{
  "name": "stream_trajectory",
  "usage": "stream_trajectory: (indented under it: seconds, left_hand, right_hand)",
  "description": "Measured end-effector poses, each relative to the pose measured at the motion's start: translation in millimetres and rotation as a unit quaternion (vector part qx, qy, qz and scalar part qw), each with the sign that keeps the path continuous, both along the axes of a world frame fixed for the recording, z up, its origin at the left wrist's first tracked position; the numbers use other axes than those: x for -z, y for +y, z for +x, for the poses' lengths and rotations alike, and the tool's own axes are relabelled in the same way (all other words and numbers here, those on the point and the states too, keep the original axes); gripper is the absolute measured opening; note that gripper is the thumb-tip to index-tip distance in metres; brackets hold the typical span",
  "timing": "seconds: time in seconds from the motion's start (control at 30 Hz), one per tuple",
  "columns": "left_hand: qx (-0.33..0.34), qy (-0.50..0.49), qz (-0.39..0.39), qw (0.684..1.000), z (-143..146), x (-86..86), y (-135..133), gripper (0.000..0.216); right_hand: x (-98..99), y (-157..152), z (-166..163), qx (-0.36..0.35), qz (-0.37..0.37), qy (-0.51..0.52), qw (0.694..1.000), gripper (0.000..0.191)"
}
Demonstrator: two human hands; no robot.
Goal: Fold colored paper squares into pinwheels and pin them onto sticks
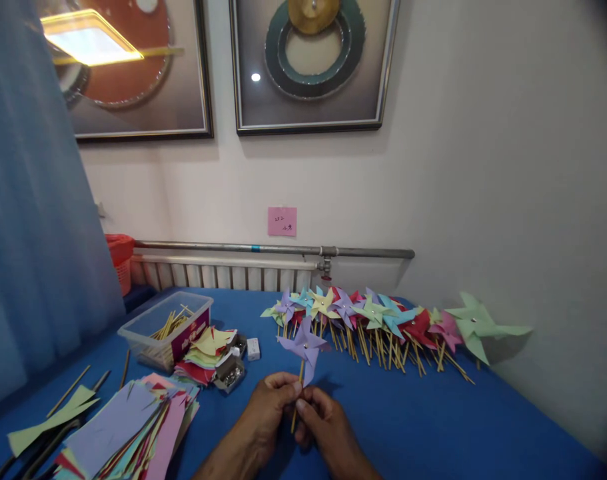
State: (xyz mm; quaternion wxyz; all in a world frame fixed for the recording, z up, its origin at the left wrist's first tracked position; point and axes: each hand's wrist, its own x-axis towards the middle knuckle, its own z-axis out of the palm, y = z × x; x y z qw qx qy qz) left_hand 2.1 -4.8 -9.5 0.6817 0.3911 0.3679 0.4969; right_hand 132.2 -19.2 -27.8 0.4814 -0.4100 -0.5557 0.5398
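A lavender paper pinwheel (307, 346) on a thin wooden stick stands upright at the front middle of the table. Fingers of my left hand (269, 408) are closed around the stick just below the blades. My right hand (324, 421) is closed too, its thumb and fingers pinching the same stick from the right, a little lower. The stick's lower end pokes out beneath the fingers. A metal pin head shows at the pinwheel's centre.
Many finished pinwheels (373, 312) lie along the back right. A clear plastic box (133, 331) holds sticks; beside it are small boxes of pins (229, 373) and folded paper (208, 350). Cut paper sheets (110, 420) and dark-handled tools (53, 440) lie front left. A blue curtain (38, 200) hangs left.
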Motion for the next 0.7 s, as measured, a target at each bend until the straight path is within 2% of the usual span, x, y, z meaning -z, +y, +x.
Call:
stream_trajectory:
  seconds: [0.23,0.3,0.47,0.57,0.7]
  left_hand:
    - [-0.002,0.029,0.011,1.000,3,-4.2,-1,0.048]
    - [-0.036,0.045,0.013,0.998,0,-8.8,0,0.044]
    - [-0.178,0.093,0.042,0.979,-22,-26.7,8,0.043]
    - [-0.255,0.173,0.130,0.942,-39,-37.0,12,0.041]
    - [-0.268,0.342,0.316,0.843,-49,-42.7,9,0.033]
  right_hand:
    - [-0.6,2,4,-0.004,-0.018,0.019,1.000,0.046]
    - [-0.2,2,5,-0.007,-0.027,0.017,0.999,0.047]
    - [2.3,2,6,-0.004,-0.037,0.004,0.999,0.046]
    - [2.9,0,6,-0.008,-0.032,0.000,0.999,0.045]
    - [1.8,-2,7,-0.013,-0.019,-0.013,1.000,0.042]
